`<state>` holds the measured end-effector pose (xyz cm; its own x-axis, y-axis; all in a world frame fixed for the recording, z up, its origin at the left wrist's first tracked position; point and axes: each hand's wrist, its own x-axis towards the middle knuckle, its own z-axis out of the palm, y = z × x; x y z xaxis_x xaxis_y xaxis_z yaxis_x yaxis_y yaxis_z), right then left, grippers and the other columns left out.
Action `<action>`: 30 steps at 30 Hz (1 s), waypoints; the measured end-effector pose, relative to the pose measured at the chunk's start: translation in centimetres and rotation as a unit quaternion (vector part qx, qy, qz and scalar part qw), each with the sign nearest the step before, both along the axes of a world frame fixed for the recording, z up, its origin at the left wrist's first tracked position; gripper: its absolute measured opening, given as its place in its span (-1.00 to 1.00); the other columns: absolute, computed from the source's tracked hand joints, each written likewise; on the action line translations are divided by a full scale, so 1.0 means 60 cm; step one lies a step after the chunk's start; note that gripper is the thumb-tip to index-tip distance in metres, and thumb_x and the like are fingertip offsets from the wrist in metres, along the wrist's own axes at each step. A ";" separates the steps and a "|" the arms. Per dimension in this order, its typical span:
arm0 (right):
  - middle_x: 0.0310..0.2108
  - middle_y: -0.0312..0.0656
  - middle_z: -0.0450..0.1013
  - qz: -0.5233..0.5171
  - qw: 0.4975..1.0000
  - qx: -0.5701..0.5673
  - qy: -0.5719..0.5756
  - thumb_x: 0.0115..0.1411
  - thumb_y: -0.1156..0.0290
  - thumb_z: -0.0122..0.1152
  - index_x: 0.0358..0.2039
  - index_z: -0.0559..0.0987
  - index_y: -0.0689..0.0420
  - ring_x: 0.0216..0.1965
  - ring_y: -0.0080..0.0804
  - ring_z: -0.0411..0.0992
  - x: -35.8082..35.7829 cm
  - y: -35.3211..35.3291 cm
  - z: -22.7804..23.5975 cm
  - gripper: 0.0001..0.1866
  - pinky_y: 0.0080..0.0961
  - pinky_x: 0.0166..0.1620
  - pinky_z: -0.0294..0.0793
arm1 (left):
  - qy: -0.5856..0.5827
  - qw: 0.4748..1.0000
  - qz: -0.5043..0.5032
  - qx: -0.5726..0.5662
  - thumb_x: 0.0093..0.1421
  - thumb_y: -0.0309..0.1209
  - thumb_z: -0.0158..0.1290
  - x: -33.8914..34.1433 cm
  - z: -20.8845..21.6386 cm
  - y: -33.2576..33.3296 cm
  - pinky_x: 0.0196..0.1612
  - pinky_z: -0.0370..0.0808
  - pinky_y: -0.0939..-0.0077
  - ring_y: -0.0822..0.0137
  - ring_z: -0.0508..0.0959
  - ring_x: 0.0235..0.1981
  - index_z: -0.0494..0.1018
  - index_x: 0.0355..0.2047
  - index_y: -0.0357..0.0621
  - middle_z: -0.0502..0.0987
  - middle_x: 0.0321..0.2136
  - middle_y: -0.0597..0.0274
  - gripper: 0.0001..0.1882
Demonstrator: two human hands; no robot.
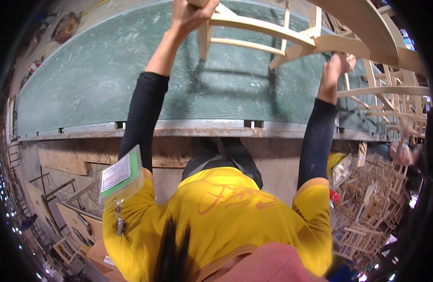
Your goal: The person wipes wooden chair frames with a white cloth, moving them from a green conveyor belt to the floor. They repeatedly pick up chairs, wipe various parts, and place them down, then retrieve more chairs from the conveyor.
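Left grip [194, 14] and right grip [339, 65] are clamping a pale wooden chair frame [261, 26] between them over the green tabletop [108, 84], its rails [247, 45] looking light, stiff, best held near joints [311, 43]

Reddish-orange lettering [235, 199] runs across the front of a yellow shirt [244, 230], between its 2 sleeves: 1 large script line, with 1 smaller line beneath it. At the outer edge of the left sleeve, a clear plastic badge holder [143, 173] carries a white-and-green card [120, 177]. Its print forms several rows, too small to read.
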<state>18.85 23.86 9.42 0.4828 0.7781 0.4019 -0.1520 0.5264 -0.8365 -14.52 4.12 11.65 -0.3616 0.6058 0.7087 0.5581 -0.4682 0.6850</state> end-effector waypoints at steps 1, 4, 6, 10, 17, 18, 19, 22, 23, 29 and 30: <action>-0.46 -0.21 0.42 -0.008 1.000 0.008 -0.014 0.24 0.39 0.08 -0.26 0.40 0.30 -0.49 -0.51 0.39 0.013 -0.004 0.001 -0.79 -0.57 -0.47 0.39 | 0.017 0.999 0.024 0.034 0.01 -0.52 0.09 0.014 0.013 -0.005 -0.50 0.44 0.42 0.31 0.51 -0.57 0.46 -0.39 -0.25 0.47 -0.62 0.22 -0.87; -0.45 -0.21 0.42 -0.002 1.000 0.007 0.013 0.25 0.32 0.10 -0.28 0.39 0.32 -0.48 -0.50 0.38 0.030 -0.038 0.016 -0.72 -0.57 -0.46 0.39 | 0.070 0.996 0.042 0.045 -0.02 -0.55 0.06 0.038 0.060 -0.046 -0.44 0.46 0.47 0.35 0.53 -0.52 0.46 -0.35 -0.29 0.50 -0.56 0.19 -0.83; -0.40 -0.13 0.45 -0.049 0.998 -0.024 -0.023 0.26 0.31 0.08 -0.26 0.39 0.33 -0.45 -0.44 0.42 0.031 -0.062 0.036 -0.72 -0.51 -0.45 0.45 | 0.070 0.995 0.017 -0.066 -0.03 -0.55 0.06 0.040 0.088 -0.078 -0.45 0.46 0.48 0.36 0.54 -0.52 0.47 -0.37 -0.32 0.51 -0.57 0.18 -0.83; -0.44 -0.13 0.45 -0.064 0.995 -0.017 0.073 0.14 0.42 0.14 -0.41 0.41 0.26 -0.49 -0.41 0.45 0.037 -0.062 0.105 -0.84 -0.47 -0.46 0.50 | -0.019 0.996 0.038 0.075 -0.02 -0.53 0.07 0.068 0.133 -0.078 -0.55 0.45 0.50 0.42 0.53 -0.60 0.49 -0.49 -0.34 0.50 -0.64 0.29 -0.90; -0.40 -0.13 0.42 0.049 0.993 0.072 0.074 0.20 0.43 0.00 -0.35 0.41 0.27 -0.48 -0.41 0.43 0.028 0.026 0.170 -0.85 -0.45 -0.44 0.48 | -0.121 0.989 0.059 -0.064 0.03 -0.33 0.08 0.048 0.195 -0.036 -0.36 0.45 0.52 0.43 0.53 -0.45 0.53 -0.42 -0.33 0.56 -0.51 0.25 -0.75; -0.40 -0.14 0.42 0.079 0.991 0.080 0.075 0.22 0.42 -0.02 -0.37 0.41 0.26 -0.49 -0.42 0.42 0.017 0.032 0.176 -0.85 -0.47 -0.44 0.48 | -0.131 0.989 0.042 -0.047 0.02 -0.31 0.09 0.037 0.202 -0.032 -0.36 0.44 0.52 0.43 0.53 -0.46 0.53 -0.42 -0.33 0.57 -0.51 0.25 -0.73; -0.41 -0.14 0.42 0.108 0.986 0.094 0.086 0.24 0.42 -0.06 -0.40 0.41 0.24 -0.48 -0.44 0.42 0.005 0.040 0.175 -0.84 -0.50 -0.43 0.47 | -0.100 0.976 0.144 -0.127 0.00 -0.26 0.10 0.013 0.210 -0.042 -0.40 0.41 0.54 0.44 0.51 -0.48 0.53 -0.44 -0.30 0.55 -0.52 0.27 -0.71; -0.42 -0.16 0.41 0.129 0.977 0.117 0.125 0.29 0.41 -0.15 -0.42 0.40 0.21 -0.45 -0.44 0.41 -0.039 0.022 0.181 -0.79 -0.56 -0.41 0.45 | -0.124 0.984 0.091 -0.084 0.00 -0.25 0.09 -0.050 0.194 -0.040 -0.43 0.39 0.54 0.45 0.49 -0.50 0.53 -0.48 -0.24 0.51 -0.57 0.30 -0.74; -0.43 -0.15 0.41 0.145 0.972 0.123 0.136 0.29 0.41 -0.14 -0.42 0.41 0.22 -0.46 -0.44 0.41 -0.038 0.024 0.166 -0.80 -0.57 -0.42 0.45 | -0.162 0.978 0.095 -0.087 0.00 -0.28 0.08 -0.052 0.191 -0.031 -0.45 0.39 0.54 0.45 0.48 -0.53 0.52 -0.50 -0.19 0.48 -0.60 0.32 -0.78; -0.41 -0.10 0.44 0.124 0.961 0.216 0.122 0.30 0.40 -0.08 -0.28 0.35 0.22 -0.49 -0.39 0.42 -0.059 0.071 0.147 -0.86 -0.51 -0.39 0.52 | -0.184 0.973 0.097 -0.100 -0.07 -0.26 0.14 -0.103 0.186 0.012 -0.43 0.41 0.50 0.42 0.50 -0.51 0.53 -0.46 -0.19 0.50 -0.55 0.27 -0.75; -0.42 -0.10 0.44 0.143 0.958 0.212 0.129 0.31 0.37 -0.06 -0.25 0.34 0.22 -0.51 -0.38 0.43 -0.051 0.090 0.143 -0.83 -0.51 -0.43 0.51 | -0.190 0.969 0.107 -0.113 -0.09 -0.23 0.18 -0.131 0.187 0.020 -0.41 0.43 0.48 0.40 0.51 -0.49 0.53 -0.44 -0.19 0.52 -0.53 0.25 -0.71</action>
<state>15.78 29.27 17.99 0.4011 0.6858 0.6072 -0.5133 0.7173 -0.4712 -22.39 5.32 22.88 -0.7049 0.6124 0.3578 0.3136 -0.1834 0.9317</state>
